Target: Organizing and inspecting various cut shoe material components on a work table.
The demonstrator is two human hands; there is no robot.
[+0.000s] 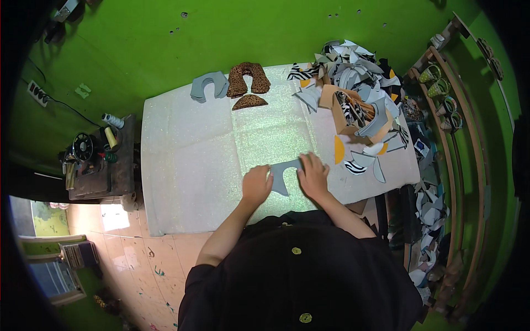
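Note:
A grey U-shaped cut piece (280, 181) lies at the table's near middle, between my two hands. My left hand (258, 184) is closed at its left side, with the fingers curled over the edge. At the upper right end of the piece, my right hand (313, 176) grips the edge, thumb toward the inner curve. The fingertips are partly hidden under both hands. Farther back lie a stack of grey U-shaped pieces (200, 91), a stack of leopard-print U-shaped pieces (237, 83) and a leopard-print half-moon piece (250, 101).
An open cardboard box (343, 126) holding zebra-print and other pieces stands on the table's right, before a heap of offcuts (353, 66). Loose yellow half-moons (339, 149) lie nearby. At left is a sewing machine (83, 148) with thread cones; at right, a wooden rack (458, 149) with slippers.

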